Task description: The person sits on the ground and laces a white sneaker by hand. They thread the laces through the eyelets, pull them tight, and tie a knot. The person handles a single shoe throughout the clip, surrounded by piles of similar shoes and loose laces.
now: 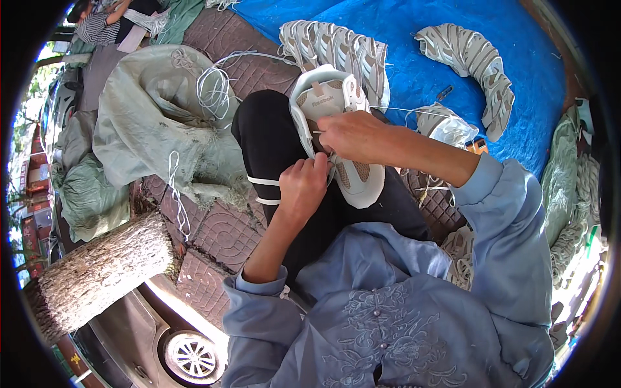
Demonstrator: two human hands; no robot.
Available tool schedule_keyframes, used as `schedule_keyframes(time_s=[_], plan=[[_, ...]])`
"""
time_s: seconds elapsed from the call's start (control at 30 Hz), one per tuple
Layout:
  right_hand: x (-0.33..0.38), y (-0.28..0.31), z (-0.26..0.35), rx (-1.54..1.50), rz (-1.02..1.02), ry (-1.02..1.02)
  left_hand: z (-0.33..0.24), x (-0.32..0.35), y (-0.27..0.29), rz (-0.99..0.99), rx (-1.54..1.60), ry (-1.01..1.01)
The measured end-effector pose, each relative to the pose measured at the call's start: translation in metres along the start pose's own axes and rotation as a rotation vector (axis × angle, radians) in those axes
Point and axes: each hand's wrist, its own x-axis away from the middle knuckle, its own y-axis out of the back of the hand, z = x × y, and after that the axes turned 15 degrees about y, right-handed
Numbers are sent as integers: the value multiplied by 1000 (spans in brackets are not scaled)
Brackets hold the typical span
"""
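Shoe (336,132), pale grey and white, lay on the person's lap at the centre of the frame, its long axis running from the tongue end at upper centre down toward the body at lower right. Both hands met over its middle: the right hand (352,136) came in from the right edge and was pinched on a thin white lace (394,110) that ran out toward the upper right, while the left hand (303,184) sat just below it, curled against the shoe's near side. The right hand lay farther up the shoe. Rows of like shoes (336,45) rested on a blue tarp (420,19) at the top, with a green sack (149,110) at the left.
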Motion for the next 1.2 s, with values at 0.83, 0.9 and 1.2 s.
schedule_keyframes(time_s=[0.83, 0.9, 1.2], plan=[[-10, 0, -12, -200, -36, -195, 9, -7, -7, -43, 102, 53], [-6, -1, -13, -302, -115, -234, 7, -8, -9, -81, 123, 74], [-15, 2, 0, -500, -162, -457, 4, -5, -11, -99, 138, 112]])
